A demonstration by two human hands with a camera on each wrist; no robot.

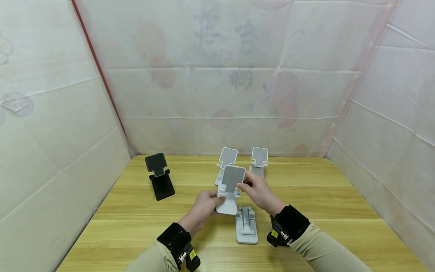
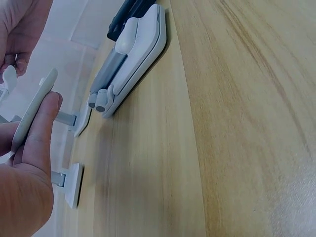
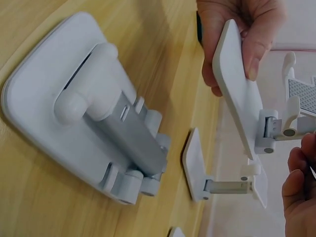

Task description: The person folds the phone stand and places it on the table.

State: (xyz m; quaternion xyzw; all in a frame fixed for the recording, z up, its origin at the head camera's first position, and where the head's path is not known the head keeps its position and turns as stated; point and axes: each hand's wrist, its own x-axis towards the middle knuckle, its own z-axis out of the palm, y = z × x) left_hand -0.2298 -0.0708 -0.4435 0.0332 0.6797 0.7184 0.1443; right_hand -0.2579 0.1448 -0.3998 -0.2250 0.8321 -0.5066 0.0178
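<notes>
A white phone stand (image 1: pixel 228 203) with a grey pad is held above the table between both hands. My left hand (image 1: pixel 203 207) pinches its base plate, thumb on top and fingers beneath. At the right edge of its grey-padded plate, my right hand (image 1: pixel 259 190) grips with thumb and fingers. In the right wrist view the stand's arm (image 3: pixel 281 129) is swung out from the base plate (image 3: pixel 237 94). Below the hands lies a folded white phone stand (image 1: pixel 247 226) on the table.
Two unfolded white phone stands, one left (image 1: pixel 228 155) and one right (image 1: pixel 259 155), stand at the back. A black unfolded stand (image 1: pixel 162 185) is at the left. A dark object (image 2: pixel 132 15) lies beyond the folded stand. Pale sheets (image 1: pixel 217 94) enclose the wooden table (image 1: pixel 136 234).
</notes>
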